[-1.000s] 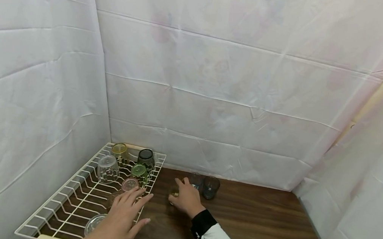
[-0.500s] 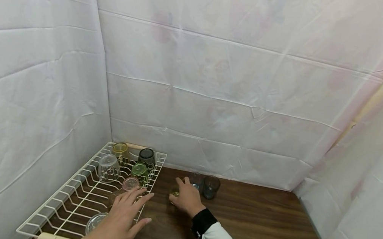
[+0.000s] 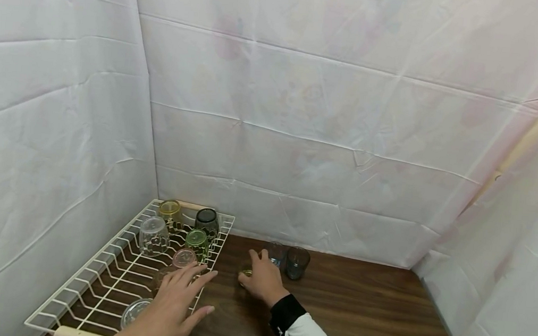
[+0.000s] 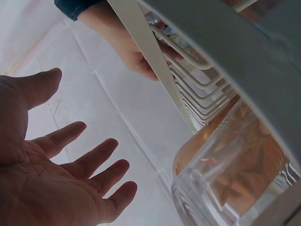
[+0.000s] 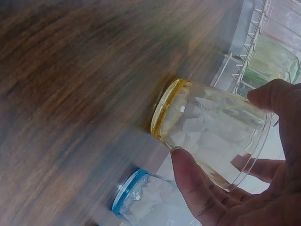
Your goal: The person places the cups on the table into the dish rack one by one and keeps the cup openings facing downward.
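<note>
In the head view my right hand (image 3: 264,279) is low over the table, gripping a yellow-tinted drinking glass (image 5: 211,125). Seen from the right wrist, this glass stands mouth up with its amber base at the wood; thumb and fingers hold opposite sides near the rim. Whether the base touches the table is hard to tell. My left hand (image 3: 171,301) is spread over the near right side of a white wire dish rack (image 3: 106,293). It holds nothing, and it partly hides an amber glass (image 3: 158,280) and a clear glass (image 3: 133,313).
Just beyond my right hand stand a blue-based glass (image 3: 275,253) and a dark glass (image 3: 296,263). Upside down in the rack sit a yellow glass (image 3: 169,214), clear glass (image 3: 153,237), black glass (image 3: 206,221), green glass (image 3: 197,242) and pink glass (image 3: 184,258). White sheeting (image 3: 270,157) encloses the table.
Both hands keep nearly the same place, with the right hand still at the yellow glass. The whole head view has shifted very slightly.
</note>
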{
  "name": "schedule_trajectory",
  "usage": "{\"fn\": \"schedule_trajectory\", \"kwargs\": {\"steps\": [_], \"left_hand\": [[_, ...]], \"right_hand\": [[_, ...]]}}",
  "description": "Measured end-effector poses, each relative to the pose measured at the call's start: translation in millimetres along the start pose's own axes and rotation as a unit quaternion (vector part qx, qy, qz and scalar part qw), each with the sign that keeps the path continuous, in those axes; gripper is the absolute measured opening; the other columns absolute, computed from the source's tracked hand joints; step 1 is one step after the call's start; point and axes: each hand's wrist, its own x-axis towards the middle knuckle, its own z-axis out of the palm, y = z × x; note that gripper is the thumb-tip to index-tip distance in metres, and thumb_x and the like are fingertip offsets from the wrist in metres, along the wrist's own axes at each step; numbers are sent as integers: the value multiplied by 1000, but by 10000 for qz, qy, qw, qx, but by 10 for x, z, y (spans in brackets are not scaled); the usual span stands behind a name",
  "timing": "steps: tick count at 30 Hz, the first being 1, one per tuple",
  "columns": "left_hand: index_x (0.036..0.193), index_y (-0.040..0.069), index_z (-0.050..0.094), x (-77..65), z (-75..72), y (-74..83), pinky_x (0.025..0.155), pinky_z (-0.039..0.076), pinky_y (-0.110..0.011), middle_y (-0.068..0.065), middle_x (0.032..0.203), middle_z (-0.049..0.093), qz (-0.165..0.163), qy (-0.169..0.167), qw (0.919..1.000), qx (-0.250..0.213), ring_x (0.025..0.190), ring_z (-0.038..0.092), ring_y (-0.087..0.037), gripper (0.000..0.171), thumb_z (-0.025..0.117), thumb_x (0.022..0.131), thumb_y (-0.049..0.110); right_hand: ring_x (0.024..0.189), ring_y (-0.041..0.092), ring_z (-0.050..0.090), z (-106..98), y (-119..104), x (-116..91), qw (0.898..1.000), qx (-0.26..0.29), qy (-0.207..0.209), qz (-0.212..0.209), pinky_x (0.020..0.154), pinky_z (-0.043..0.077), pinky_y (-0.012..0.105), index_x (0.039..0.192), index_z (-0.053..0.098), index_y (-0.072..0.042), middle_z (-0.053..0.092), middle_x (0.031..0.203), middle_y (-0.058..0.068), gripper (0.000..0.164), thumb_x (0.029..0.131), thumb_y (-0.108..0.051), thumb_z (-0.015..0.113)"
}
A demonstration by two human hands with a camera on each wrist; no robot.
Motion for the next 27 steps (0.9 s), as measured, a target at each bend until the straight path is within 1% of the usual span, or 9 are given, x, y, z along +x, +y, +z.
{"fn": "schedule_trajectory", "kwargs": {"steps": [7,10,14,19,23,25,27], "left_hand": [[152,23,58,36,7,13,111,44,-73,-13,150,61,-94,-206,9997,-134,145,53,-44,63,79,95,40],[152,22,58,40,12,10,111,44,-72,-13,150,61,-99,-230,9996,-161,145,53,-44,63,79,95,41],[151,24,59,32,25,0,110,45,-72,-11,151,61,-72,-162,9997,-160,144,54,-43,63,80,94,42],[151,25,59,40,69,4,106,47,-69,-10,150,62,138,102,9998,-124,142,56,-41,64,81,93,41],[151,24,59,70,110,25,106,47,-68,-10,149,62,268,276,9992,-138,141,57,-42,65,82,93,39],[151,24,59,87,120,41,107,47,-69,-10,149,62,261,281,9991,-195,141,56,-43,65,82,92,38],[151,24,59,101,125,61,108,46,-70,-10,149,62,236,240,9990,-297,142,56,-44,65,83,92,38]], "right_hand": [[58,12,46,-25,15,-42,9998,201,72,-12,53,34,28,159,46,-7,54,139,25,72,98,-37,70],[61,11,47,-31,13,-67,9996,278,66,21,55,35,28,159,45,-7,55,137,23,74,98,-39,72],[64,12,49,-18,19,-109,9986,494,162,93,57,38,29,156,45,-7,54,137,21,75,96,-40,75],[67,12,49,-3,30,-189,9952,834,426,283,59,40,28,151,45,-9,54,136,17,73,93,-39,78],[71,13,53,-37,43,-285,9866,1377,740,464,61,42,28,151,44,-11,56,140,15,75,90,-37,80],[77,16,61,-75,57,-344,9797,1724,870,538,64,46,30,151,44,-10,58,140,17,75,90,-35,80],[89,23,67,-117,84,-407,9726,2038,945,598,68,50,32,151,44,-8,59,141,20,75,90,-33,80]]}}
